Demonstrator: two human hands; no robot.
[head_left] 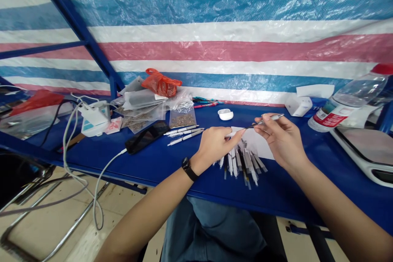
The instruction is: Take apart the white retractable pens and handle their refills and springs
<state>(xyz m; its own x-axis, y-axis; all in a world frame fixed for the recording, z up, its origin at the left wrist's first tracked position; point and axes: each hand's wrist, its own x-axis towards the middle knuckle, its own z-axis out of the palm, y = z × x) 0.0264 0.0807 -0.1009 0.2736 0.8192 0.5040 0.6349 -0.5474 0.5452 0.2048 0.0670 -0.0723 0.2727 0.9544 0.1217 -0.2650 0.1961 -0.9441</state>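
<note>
My left hand [215, 141], with a black band on its wrist, is closed around a white pen barrel [229, 134], mostly hidden by the fingers. My right hand [284, 137] pinches a slim pen part [274, 117] whose pointed end faces right. A thin dark pen refill [249, 127] spans the gap between the hands. Below them lies a heap of pen parts [238, 161] in clear and white pieces, partly over a white sheet of paper [260, 144]. Several assembled white pens [184, 133] lie left of my left hand.
A phone [147, 137] on a charging cable lies left. Behind are bags of small parts [182, 116], a red plastic bag [161, 83], coloured pens [205, 101] and a white earphone case [225, 114]. On the right stand a bottle [334, 110] and a scale [368, 151].
</note>
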